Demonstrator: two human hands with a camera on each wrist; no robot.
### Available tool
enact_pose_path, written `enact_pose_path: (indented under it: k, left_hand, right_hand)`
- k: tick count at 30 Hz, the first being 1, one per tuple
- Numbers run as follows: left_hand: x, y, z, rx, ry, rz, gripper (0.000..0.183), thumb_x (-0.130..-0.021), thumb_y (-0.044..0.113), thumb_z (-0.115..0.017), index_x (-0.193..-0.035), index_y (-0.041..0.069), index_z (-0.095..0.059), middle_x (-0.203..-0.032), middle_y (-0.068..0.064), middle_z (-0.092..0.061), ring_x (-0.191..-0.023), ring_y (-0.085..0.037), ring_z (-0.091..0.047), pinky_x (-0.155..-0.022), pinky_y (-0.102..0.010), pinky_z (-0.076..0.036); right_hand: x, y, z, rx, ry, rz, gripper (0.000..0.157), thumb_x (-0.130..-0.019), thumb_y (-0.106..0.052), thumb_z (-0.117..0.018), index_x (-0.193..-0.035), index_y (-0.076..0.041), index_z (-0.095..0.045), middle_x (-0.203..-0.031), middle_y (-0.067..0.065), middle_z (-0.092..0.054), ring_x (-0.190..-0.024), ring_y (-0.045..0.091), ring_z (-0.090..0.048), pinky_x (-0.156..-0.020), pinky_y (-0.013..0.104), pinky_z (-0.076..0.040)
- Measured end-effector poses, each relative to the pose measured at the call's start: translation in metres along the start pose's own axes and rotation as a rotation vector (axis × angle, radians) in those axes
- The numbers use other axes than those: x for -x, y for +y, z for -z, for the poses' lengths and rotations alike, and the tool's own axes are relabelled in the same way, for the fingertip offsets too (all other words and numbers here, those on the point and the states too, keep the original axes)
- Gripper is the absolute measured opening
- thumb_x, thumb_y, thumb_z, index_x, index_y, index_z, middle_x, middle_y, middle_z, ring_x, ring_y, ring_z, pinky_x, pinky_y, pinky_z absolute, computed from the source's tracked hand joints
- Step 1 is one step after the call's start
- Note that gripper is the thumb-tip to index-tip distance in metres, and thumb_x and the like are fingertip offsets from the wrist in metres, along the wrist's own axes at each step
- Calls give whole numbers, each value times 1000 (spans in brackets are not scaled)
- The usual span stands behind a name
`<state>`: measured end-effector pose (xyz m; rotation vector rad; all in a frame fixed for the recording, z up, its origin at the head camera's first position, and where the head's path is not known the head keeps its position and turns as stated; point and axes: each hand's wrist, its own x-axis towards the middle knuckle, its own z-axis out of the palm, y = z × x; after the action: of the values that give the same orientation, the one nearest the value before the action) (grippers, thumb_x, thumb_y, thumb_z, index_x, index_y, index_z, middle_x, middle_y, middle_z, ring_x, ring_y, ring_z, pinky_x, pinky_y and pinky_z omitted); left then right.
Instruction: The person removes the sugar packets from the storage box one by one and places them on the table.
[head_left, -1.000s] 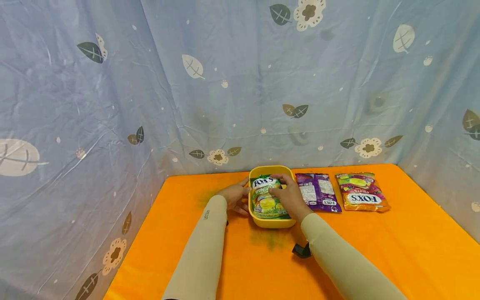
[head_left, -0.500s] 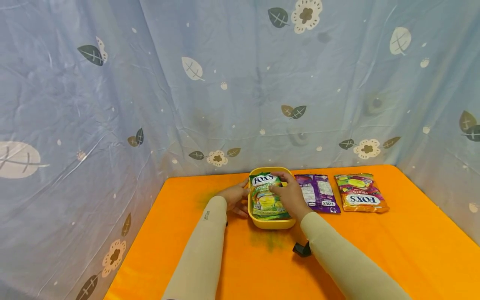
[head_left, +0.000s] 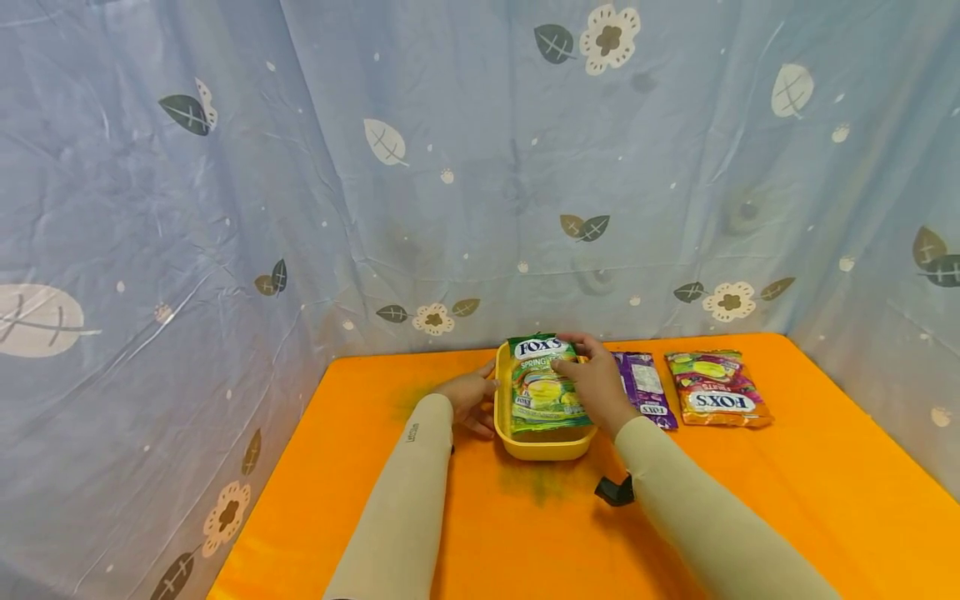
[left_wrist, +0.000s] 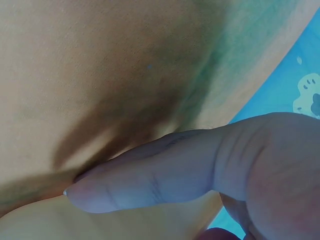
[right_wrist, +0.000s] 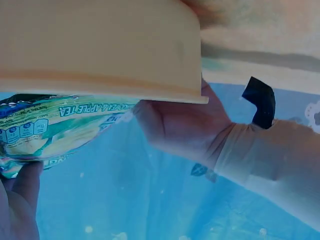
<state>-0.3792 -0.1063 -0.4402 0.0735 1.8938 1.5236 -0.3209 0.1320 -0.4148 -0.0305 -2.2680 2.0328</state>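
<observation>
My right hand pinches a green candy bag marked FOX'S at its right edge, thumb on the front. Raised above a yellow plastic tub, the bag overlaps the tub's opening in the head view. In the right wrist view the bag shows beyond the tub's rim, with a right finger on it. My left hand rests against the tub's left side. A straight left finger lies along the tub wall in the left wrist view.
A purple candy bag lies right of the tub, partly behind my right hand. Farther right is an orange and red FOX'S bag. An orange cloth covers the table, and a leaf-printed curtain hangs behind it.
The green candy bag has come up out of the tub and shifted right with my right hand. More of the purple bag is now covered. My left hand stays at the tub.
</observation>
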Motion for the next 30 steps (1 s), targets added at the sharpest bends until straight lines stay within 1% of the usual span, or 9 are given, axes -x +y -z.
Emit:
enact_pose_path:
  k: [2, 9, 16, 22, 26, 30]
  left_hand:
    - [0, 0, 0, -3, -2, 2, 65, -102, 27, -45, -152, 45, -8, -117, -16, -59, -71, -39, -65, -71, -58, -53]
    - [1, -1, 2, -10, 6, 16, 63, -103, 29, -43, -152, 44, -8, -118, -15, -58, -74, -39, -65, -73, -57, -53]
    - [2, 1, 0, -22, -6, -5, 63, -103, 26, -41, -152, 43, -6, -121, -17, -57, -71, -37, -64, -73, -58, -53]
    - [7, 2, -1, -7, -8, -19, 63, -103, 25, -42, -153, 42, -8, -119, -17, -59, -74, -37, -64, -74, -57, -52]
    - [10, 2, -2, -23, -1, -45, 64, -103, 26, -43, -153, 39, -7, -117, -16, -59, -73, -35, -65, -73, -55, -54]
    - [14, 2, -3, -23, -8, -61, 65, -103, 26, -44, -154, 38, -5, -116, -15, -60, -73, -36, -65, -73, -54, -54]
  right_hand:
    - [1, -2, 3, -14, 5, -10, 44, -91, -22, -67, -132, -30, -53, -126, 6, -44, -100, 30, -57, -78, 36, -55]
    - [2, -11, 14, -38, 37, -27, 47, -89, -21, -70, -134, -27, -54, -127, 8, -43, -106, 29, -50, -87, 34, -50]
    - [9, -18, 36, -69, 44, -37, 49, -88, -24, -71, -134, -25, -53, -128, 8, -42, -104, 30, -51, -79, 29, -54]
    - [16, -22, 56, -117, 37, -54, 53, -89, -22, -71, -137, -22, -51, -130, 10, -40, -105, 30, -51, -79, 29, -54]
    - [24, -24, 70, -134, 34, -65, 54, -89, -21, -70, -139, -20, -48, -131, 10, -38, -103, 29, -52, -79, 30, -54]
    - [30, -20, 85, -167, 38, -79, 55, -89, -20, -70, -139, -18, -47, -130, 10, -38, -96, 27, -57, -77, 34, -56]
